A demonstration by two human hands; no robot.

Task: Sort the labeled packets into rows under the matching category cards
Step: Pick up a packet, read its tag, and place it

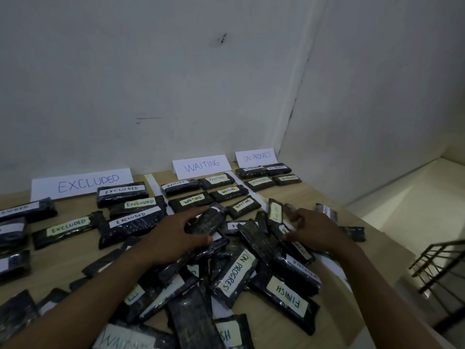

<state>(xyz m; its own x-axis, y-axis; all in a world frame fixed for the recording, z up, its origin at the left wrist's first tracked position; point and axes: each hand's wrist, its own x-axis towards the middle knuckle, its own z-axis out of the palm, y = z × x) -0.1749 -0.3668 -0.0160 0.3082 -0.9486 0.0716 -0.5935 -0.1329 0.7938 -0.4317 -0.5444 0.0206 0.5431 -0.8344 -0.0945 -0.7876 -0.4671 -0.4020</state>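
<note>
Arms outstretched, left hand [176, 235] and right hand [317, 230] curled palm-down.

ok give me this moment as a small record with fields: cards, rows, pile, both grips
cards: EXCLUDED card, WAITING card, ON PROGRESS card, along the table's back edge by the wall
excluded row: several packets, some cut off at the left
waiting row: five packets
on progress row: four packets
pile: unsorted packets heaped on the table, including an ON PROGRESS packet and a FINISH packet
left grip: holds a dark packet, label mostly hidden
right grip: reaching into the pile, hold unclear
</note>
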